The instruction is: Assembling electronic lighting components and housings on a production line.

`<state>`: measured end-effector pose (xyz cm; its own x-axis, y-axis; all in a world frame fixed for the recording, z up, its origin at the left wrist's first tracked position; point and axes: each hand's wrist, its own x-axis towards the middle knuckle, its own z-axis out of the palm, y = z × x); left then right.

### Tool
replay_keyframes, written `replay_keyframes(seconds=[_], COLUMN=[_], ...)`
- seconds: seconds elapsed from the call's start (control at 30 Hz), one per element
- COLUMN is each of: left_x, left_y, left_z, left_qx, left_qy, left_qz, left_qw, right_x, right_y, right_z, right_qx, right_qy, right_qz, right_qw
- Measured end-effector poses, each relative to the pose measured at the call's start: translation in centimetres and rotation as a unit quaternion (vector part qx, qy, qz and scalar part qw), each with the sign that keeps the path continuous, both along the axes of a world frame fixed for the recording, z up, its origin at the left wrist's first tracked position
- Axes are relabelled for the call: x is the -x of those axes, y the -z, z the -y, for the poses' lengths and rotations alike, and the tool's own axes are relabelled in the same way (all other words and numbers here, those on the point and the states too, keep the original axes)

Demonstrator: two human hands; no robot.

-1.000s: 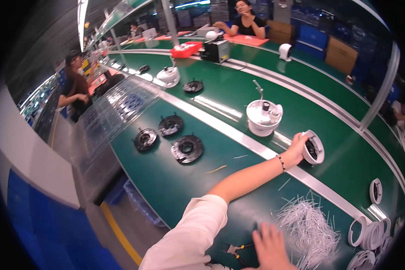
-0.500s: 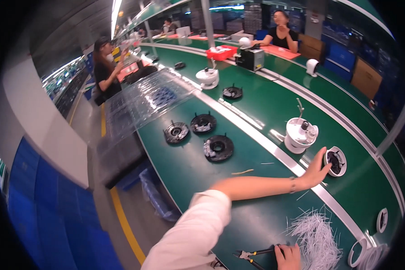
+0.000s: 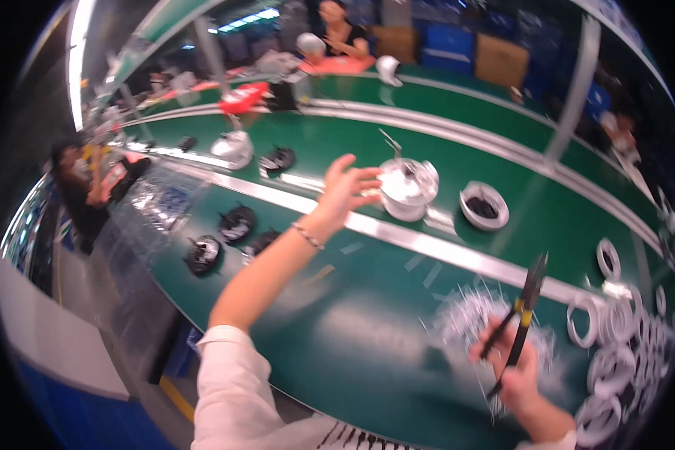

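My left hand (image 3: 347,193) is raised over the belt's near rail with its fingers spread and nothing in them. It is beside a white round housing (image 3: 407,196) that has a thin lead sticking up. To the right of this sits a white ring-shaped shell (image 3: 472,219) with a dark part inside. In my right hand (image 3: 519,369) is a pair of pliers (image 3: 529,306) with black and yellow handles, jaws pointing up. Behind and around that hand spreads a heap of thin white strips (image 3: 461,311).
Black round parts (image 3: 237,223) lie on the table at left, partly behind my left forearm. White rings (image 3: 613,366) are stacked at the right. Another white housing (image 3: 233,150) and a black part (image 3: 277,160) stand on the belt. Across the line sits a person (image 3: 343,34).
My left hand has come away from the white ring-shaped shell and moved left. My right hand has lifted the pliers off the table. The whole view has turned to the right.
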<state>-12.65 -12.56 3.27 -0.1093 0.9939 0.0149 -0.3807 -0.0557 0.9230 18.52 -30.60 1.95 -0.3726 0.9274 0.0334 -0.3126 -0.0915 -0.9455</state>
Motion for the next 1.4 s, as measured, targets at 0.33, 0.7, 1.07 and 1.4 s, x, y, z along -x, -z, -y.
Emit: replay_keyframes(seconds=[0.33,0.7,1.07,1.4], left_x=[1.2,-0.1,-2.9,-4.0], left_y=[2.6,4.9,3.4,2.9], left_z=[-5.4,-10.8,-12.7,-11.3], left_qx=[-0.216,-0.128,-0.206,-0.246], left_qy=[-0.067,-0.006,-0.035,-0.065], left_qz=[-0.595,-0.643,-0.669,-0.642], left_qw=[0.771,0.755,0.713,0.724], right_x=[-1.3,5.3,5.8,4.4], right_y=[-4.5,-7.8,-4.2,-5.3], right_z=[-13.1,-32.4,-36.4,-34.3], right_qx=[-0.016,-0.621,-0.564,-0.541], right_qy=[0.028,0.080,-0.073,-0.042], right_qz=[0.147,0.633,0.689,0.706], right_qw=[0.989,0.456,0.449,0.455])
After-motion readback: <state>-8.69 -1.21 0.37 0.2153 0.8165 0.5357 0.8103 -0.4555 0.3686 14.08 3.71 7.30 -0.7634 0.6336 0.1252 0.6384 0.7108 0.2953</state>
